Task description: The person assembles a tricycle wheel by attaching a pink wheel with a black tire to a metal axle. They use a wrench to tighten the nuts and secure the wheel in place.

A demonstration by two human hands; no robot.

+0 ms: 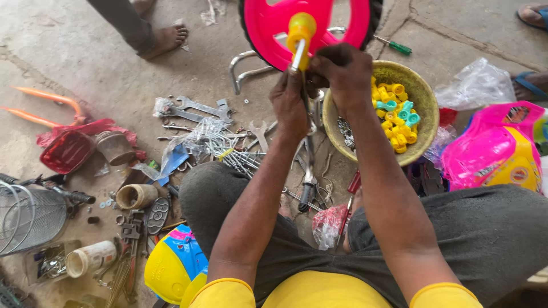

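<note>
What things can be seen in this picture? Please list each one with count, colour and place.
wheel: one, pink, top centre, with a yellow hub
bowl: one, olive, right of the hands, holding yellow and teal caps
spanners: several, grey, on the floor at left
wire basket: one, grey, left edge
screwdriver: one, green handle, top right
plastic body part: one, pink and yellow, right
left hand: at the metal axle below the hub
right hand: beside the hub
</note>
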